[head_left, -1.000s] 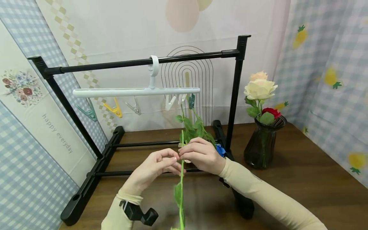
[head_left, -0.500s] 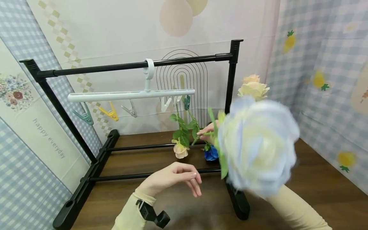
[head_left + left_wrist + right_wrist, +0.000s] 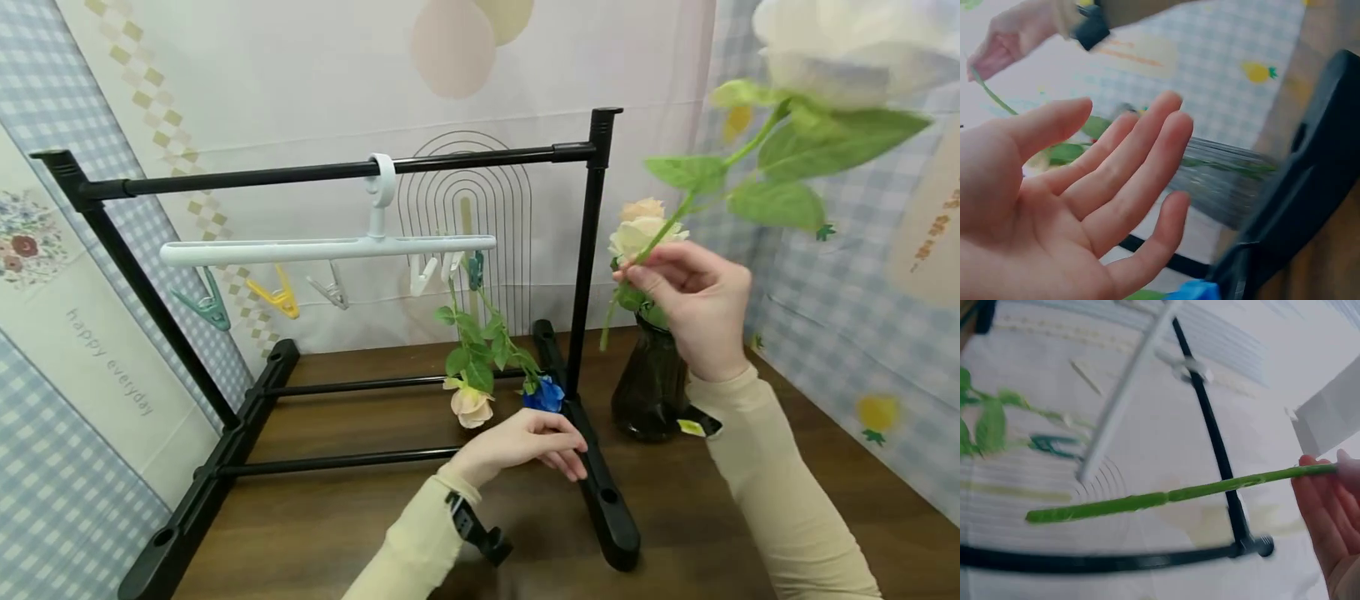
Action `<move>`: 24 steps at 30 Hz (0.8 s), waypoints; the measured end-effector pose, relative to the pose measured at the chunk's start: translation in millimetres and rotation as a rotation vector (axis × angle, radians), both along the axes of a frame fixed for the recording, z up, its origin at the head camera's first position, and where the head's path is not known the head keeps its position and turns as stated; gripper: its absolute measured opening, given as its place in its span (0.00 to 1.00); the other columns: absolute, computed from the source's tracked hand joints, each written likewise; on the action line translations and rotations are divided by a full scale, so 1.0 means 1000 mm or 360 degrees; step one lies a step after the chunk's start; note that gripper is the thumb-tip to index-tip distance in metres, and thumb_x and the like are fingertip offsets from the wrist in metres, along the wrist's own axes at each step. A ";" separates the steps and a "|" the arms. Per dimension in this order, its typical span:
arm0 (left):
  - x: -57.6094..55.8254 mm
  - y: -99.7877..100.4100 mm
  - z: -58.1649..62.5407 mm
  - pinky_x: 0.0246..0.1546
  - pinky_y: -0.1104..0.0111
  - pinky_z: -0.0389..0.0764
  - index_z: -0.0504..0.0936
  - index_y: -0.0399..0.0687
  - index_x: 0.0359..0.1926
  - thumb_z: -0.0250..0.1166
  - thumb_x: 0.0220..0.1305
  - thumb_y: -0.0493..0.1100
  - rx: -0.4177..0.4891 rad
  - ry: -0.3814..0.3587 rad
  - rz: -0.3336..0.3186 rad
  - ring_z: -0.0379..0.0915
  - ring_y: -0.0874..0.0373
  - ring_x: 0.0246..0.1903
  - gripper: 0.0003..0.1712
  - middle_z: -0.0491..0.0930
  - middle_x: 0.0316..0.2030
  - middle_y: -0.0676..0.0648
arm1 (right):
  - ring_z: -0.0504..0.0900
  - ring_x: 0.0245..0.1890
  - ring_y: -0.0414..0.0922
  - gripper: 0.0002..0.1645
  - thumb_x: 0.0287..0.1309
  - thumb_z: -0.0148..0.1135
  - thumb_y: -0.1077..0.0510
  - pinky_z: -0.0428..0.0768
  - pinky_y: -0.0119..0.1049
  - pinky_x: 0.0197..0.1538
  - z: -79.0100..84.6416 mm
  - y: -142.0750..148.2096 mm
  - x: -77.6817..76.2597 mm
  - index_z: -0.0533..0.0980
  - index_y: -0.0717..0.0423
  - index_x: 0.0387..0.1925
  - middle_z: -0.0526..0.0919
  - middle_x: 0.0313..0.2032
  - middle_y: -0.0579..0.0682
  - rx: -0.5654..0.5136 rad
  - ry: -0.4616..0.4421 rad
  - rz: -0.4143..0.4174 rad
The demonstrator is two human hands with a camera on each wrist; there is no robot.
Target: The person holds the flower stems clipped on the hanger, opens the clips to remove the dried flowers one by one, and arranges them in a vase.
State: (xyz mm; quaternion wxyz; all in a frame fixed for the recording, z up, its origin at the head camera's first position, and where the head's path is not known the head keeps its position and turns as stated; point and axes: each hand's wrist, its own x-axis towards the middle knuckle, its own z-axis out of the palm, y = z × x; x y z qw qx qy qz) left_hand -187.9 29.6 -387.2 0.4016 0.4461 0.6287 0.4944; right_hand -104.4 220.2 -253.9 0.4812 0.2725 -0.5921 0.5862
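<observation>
My right hand pinches the green stem of a pale blue-white rose between thumb and fingers. The rose's head is up at the top right of the head view, partly cut off, and its bare stem end points down to the left. Below and behind this hand stands a dark glass vase holding cream, peach and red roses, the red one mostly hidden. Palm turned up in its wrist view, my left hand holds nothing, its fingers relaxed, in front of a blue rose.
A black rack carries a white hanger with several coloured clips. Upside down under its right end hang the blue rose and a peach rose. The rack's right foot lies between my left hand and the vase.
My right hand has carried the pale rose from the middle up and right, toward the vase, and the flower head swung upward. My left hand let go of the stem and moved right.
</observation>
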 end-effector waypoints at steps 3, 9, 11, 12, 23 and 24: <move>-0.002 0.019 -0.013 0.47 0.61 0.82 0.80 0.41 0.52 0.56 0.71 0.48 -0.0019 0.0049 0.0123 0.86 0.60 0.37 0.18 0.86 0.41 0.35 | 0.89 0.28 0.45 0.08 0.47 0.61 0.84 0.85 0.31 0.33 0.007 0.016 0.001 0.78 0.81 0.32 0.89 0.28 0.55 -0.0156 0.0030 0.0068; -0.005 0.048 -0.023 0.49 0.60 0.82 0.78 0.47 0.58 0.61 0.68 0.46 0.0087 -0.0043 0.0411 0.85 0.50 0.44 0.19 0.86 0.45 0.36 | 0.88 0.26 0.43 0.07 0.48 0.62 0.82 0.85 0.31 0.35 0.016 0.040 0.004 0.77 0.84 0.33 0.89 0.27 0.53 -0.0218 0.0014 -0.0119; -0.005 0.055 -0.024 0.49 0.62 0.82 0.77 0.49 0.61 0.63 0.66 0.47 0.0100 -0.0022 0.0520 0.83 0.49 0.48 0.23 0.85 0.48 0.39 | 0.87 0.25 0.41 0.09 0.48 0.65 0.79 0.84 0.29 0.35 0.018 0.047 0.004 0.77 0.84 0.33 0.88 0.26 0.51 -0.0229 -0.0008 -0.0270; -0.005 0.059 -0.026 0.51 0.62 0.81 0.76 0.51 0.62 0.63 0.65 0.48 0.0102 0.0007 0.0576 0.81 0.50 0.51 0.24 0.84 0.51 0.41 | 0.87 0.25 0.41 0.09 0.48 0.66 0.77 0.84 0.28 0.35 0.018 0.051 0.003 0.78 0.83 0.33 0.88 0.26 0.50 -0.0242 -0.0017 -0.0341; 0.005 0.099 -0.035 0.64 0.52 0.71 0.60 0.68 0.72 0.69 0.58 0.56 0.0089 0.0172 0.0843 0.62 0.50 0.70 0.43 0.69 0.68 0.50 | 0.84 0.21 0.43 0.08 0.49 0.70 0.70 0.83 0.30 0.34 0.001 0.087 -0.012 0.81 0.76 0.30 0.87 0.23 0.52 -0.0525 0.0015 -0.0542; 0.007 0.103 -0.036 0.64 0.52 0.71 0.60 0.68 0.72 0.69 0.58 0.56 0.0086 0.0168 0.0848 0.62 0.50 0.70 0.43 0.69 0.68 0.50 | 0.84 0.21 0.44 0.09 0.48 0.70 0.70 0.84 0.31 0.33 0.002 0.089 -0.012 0.81 0.77 0.30 0.87 0.23 0.53 -0.0575 0.0042 -0.0527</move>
